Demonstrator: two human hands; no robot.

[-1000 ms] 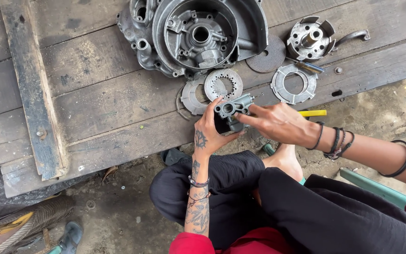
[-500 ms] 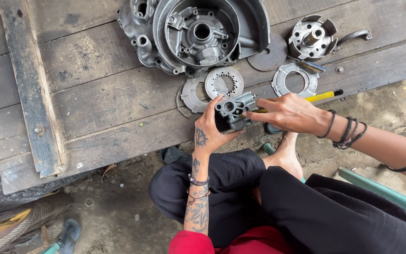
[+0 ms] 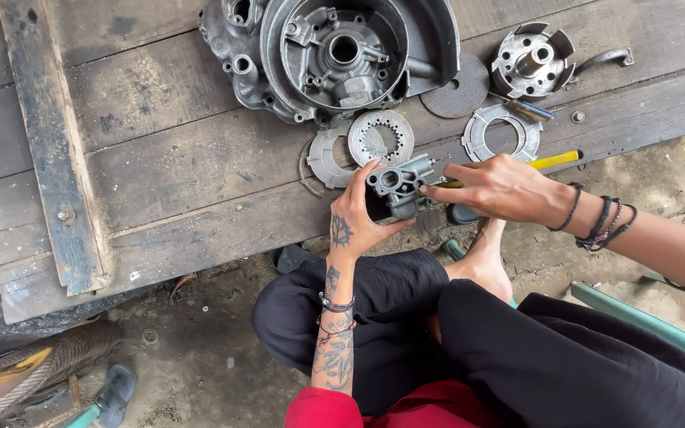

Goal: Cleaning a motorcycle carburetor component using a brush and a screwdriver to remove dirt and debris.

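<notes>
My left hand grips a small grey metal pump-like part over the front edge of a wooden platform. My right hand holds a yellow-handled screwdriver, whose tip end reaches toward the right side of that part. Both hands sit close together, fingers touching the part.
A large grey engine cover lies at the platform's back. Round perforated plates, a dark disc, a ring and a clutch hub lie nearby. A wooden beam crosses the left. Dirt ground below.
My right hand has shifted right, so more of the screwdriver's yellow handle shows behind it. My left hand still grips the grey part in the same spot.
</notes>
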